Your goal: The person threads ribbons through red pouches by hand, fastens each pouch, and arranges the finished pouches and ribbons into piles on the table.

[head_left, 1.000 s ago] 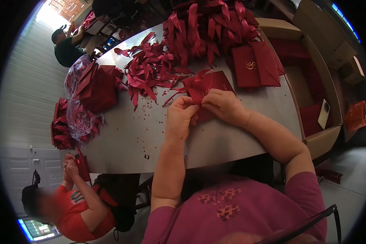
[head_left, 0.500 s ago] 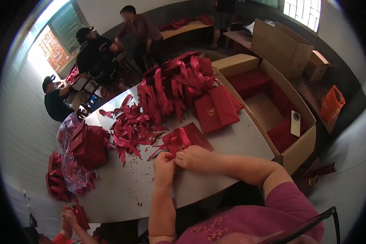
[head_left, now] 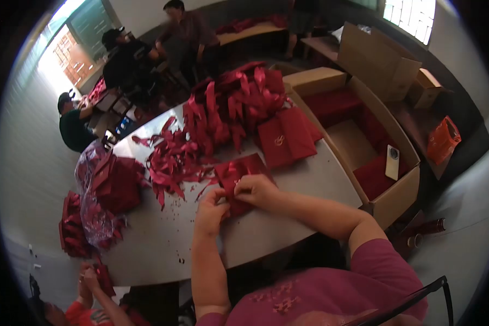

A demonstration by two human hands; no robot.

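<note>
as we look down over the pale grey, smooth table [head_left: 152, 239], we see one flat, dark red, paper-like bag [head_left: 258, 164] lying on it, in front of our body and directly under our fingers. our left hand [head_left: 211, 211] is at the near left edge of this bag; its thumb and forefinger are bent toward each other and stand narrow, but we cannot tell if something thin is held between them. our right hand [head_left: 255, 191] is over the middle of the bag, with its fingertips drawn together and pointing to the left hand. because it is blurred there, we cannot tell if they hold a part of the shiny red ribbon [head_left: 235, 167], which shows on the bag just beyond them. the two hands are near each other.

farther on the table we find a loose heap of red satin ribbons [head_left: 174, 160], and beside it a high pile of dark red bags with hanging ribbons [head_left: 223, 108]. to the right lies a dark red closed bag with a gold emblem [head_left: 290, 146], near an open brown cardboard box [head_left: 396, 200], where we notice a pale gold phone [head_left: 392, 162]. at our left, clear crinkled plastic [head_left: 98, 228] partly covers other red bags.
</note>
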